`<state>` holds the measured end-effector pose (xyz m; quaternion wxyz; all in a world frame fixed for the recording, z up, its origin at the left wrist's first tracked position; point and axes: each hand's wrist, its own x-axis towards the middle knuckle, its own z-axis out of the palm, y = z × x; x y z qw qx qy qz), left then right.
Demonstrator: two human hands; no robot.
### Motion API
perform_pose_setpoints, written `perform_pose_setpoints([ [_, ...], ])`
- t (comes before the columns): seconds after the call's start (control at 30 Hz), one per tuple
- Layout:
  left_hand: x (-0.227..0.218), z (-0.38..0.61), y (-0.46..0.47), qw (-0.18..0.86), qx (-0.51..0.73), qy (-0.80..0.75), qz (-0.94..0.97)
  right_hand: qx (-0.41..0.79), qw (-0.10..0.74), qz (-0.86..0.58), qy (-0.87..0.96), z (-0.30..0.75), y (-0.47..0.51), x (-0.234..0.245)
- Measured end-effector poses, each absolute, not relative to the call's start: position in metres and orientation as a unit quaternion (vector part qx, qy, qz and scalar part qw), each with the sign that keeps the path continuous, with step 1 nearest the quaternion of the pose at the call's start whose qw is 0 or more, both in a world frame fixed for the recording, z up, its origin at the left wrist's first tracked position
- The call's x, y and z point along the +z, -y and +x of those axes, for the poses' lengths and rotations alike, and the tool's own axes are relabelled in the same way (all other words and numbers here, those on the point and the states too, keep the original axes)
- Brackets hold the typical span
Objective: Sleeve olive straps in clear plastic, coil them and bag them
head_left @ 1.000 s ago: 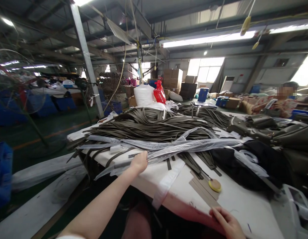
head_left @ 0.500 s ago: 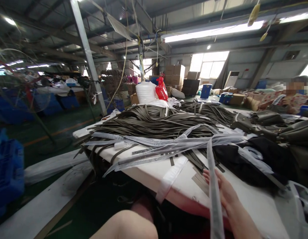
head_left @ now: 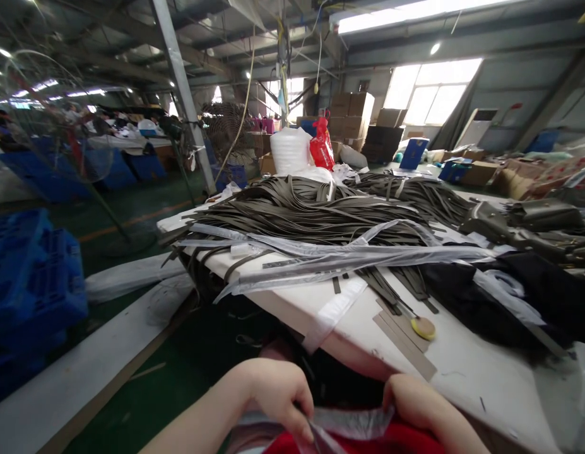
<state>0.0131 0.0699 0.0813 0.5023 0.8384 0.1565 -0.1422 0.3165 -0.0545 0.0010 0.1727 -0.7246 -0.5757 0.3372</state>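
Low at the front, over my lap, a long translucent plastic sleeve [head_left: 356,424] stretches between my hands. My left hand [head_left: 280,391] is closed on it, thumb and fingers pinching, with a length hanging below. At the other end my right hand [head_left: 413,398] is also closed on the sleeve, its fingertips partly hidden. More plastic sleeves [head_left: 315,261] lie across the white table [head_left: 467,353] in front of me, some with dark straps inside. Behind them spreads a big pile of dark olive straps [head_left: 292,211].
Grey-brown flat strips [head_left: 403,337] and a yellow-rimmed round disc [head_left: 423,328] lie near the table's front edge. Black fabric [head_left: 552,290] and dark olive bags [head_left: 543,217] cover the right side. Blue crates [head_left: 31,271] stand left, near a pole [head_left: 183,94] and a fan [head_left: 60,120].
My right hand, open beside a hanging sleeve over the table, has drawn back to my lap and closed on the sleeve. My left hand has come into view, holding it too. The view has shifted.
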Motion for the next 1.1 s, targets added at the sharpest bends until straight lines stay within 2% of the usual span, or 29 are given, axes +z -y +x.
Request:
perform_pose_setpoints([
  [0.1, 0.078, 0.016, -0.072, 0.482, -0.175, -0.133, 0.848, 0.318, 0.089, -0.756, 0.565, 0.34, 0.063, -0.011],
  [0.33, 0.077, 0.027, -0.074, 0.417, -0.187, -0.176, 0.872, 0.232, 0.05, -0.826, 0.511, 0.355, 0.082, -0.008],
  [0.43, 0.076, 0.031, -0.073, 0.445, -0.178, -0.17, 0.861, 0.251, 0.109, -0.752, 0.6, 0.323, 0.082, 0.023],
  [0.53, 0.077, 0.038, -0.071, 0.506, -0.131, -0.172, 0.835, 0.361, 0.201, -0.643, 0.645, 0.284, 0.073, 0.054],
  [0.67, 0.084, 0.047, -0.074, 0.592, -0.063, -0.194, 0.78, 0.486, 0.218, -0.561, 0.633, 0.258, 0.057, 0.064],
  [0.83, 0.083, 0.033, -0.101, 0.657, -0.08, -0.257, 0.704, 0.45, 0.255, -0.569, 0.639, 0.281, 0.051, 0.058],
  [1.1, 0.075, -0.012, -0.128, 0.621, -0.16, -0.319, 0.698, 0.45, 0.257, -0.603, 0.606, 0.315, 0.059, 0.054],
])
